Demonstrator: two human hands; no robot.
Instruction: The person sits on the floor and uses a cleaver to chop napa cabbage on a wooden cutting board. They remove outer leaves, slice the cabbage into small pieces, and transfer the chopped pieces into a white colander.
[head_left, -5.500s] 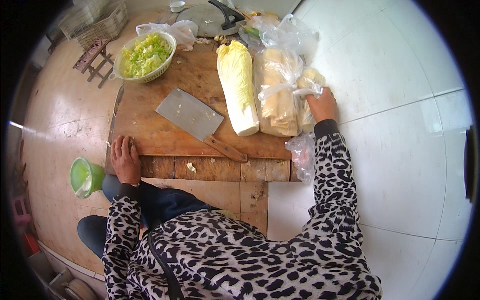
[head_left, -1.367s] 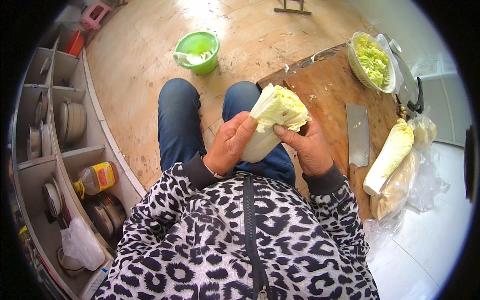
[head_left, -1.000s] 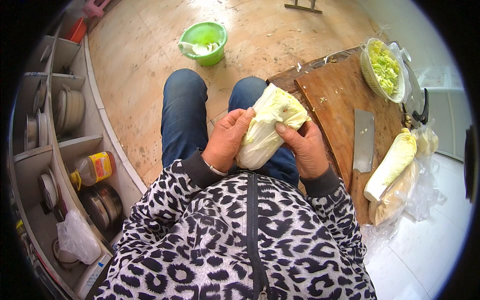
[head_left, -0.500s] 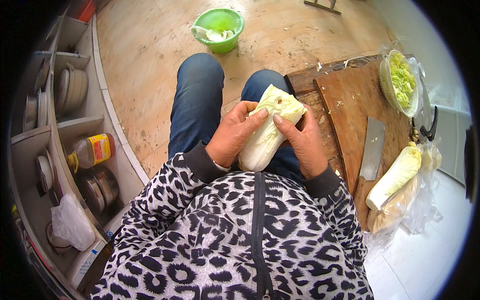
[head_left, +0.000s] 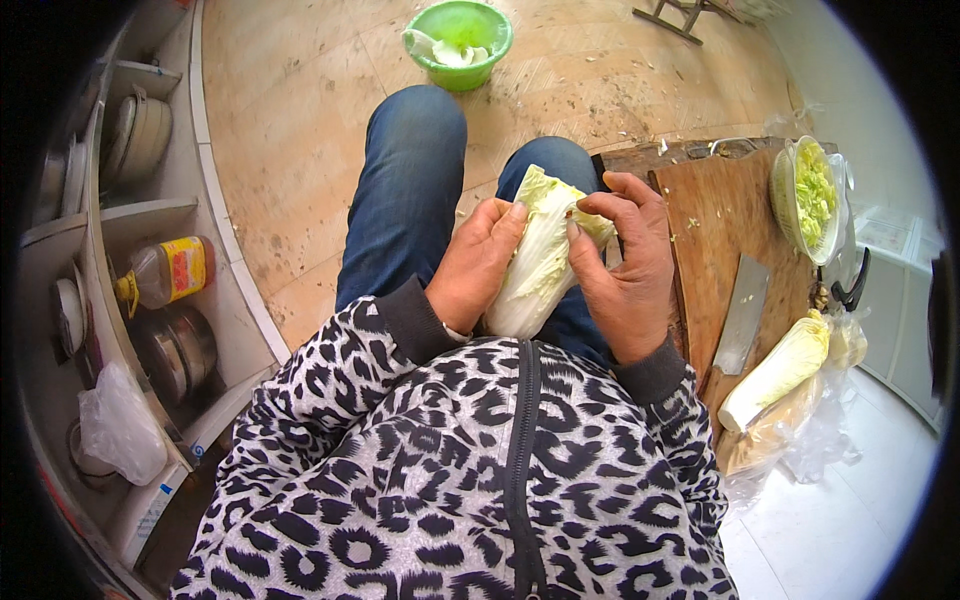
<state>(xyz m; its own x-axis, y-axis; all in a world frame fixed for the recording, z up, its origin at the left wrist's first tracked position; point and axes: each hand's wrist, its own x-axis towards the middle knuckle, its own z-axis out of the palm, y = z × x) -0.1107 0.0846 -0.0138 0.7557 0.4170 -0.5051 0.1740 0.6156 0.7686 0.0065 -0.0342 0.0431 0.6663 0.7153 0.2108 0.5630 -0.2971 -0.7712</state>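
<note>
A pale napa cabbage (head_left: 532,275) rests over my lap, its yellow leafy end pointing away from me. My left hand (head_left: 478,262) is closed round its left side, thumb on top. With thumb and forefinger, my right hand (head_left: 635,265) pinches at the upper right of the leaves, where a small brown spot shows; its other fingers are raised. The cabbage's underside and most of my left fingers are hidden. To the right, a cleaver (head_left: 743,312) lies on a wooden board (head_left: 712,225), with a second napa cabbage (head_left: 778,368) beside it.
A green basin (head_left: 462,78) holding white leaf pieces stands on the floor ahead. Shredded cabbage (head_left: 815,195) fills a basket (head_left: 784,205) at the board's far right. Plastic bags (head_left: 825,430) lie near the second cabbage. Shelves with pots (head_left: 180,350) and an oil bottle (head_left: 172,272) line the left.
My right hand has lifted from gripping the cabbage's side to pinching at its leaves, fingers now raised. My left hand still holds the cabbage. The whole view has shifted slightly.
</note>
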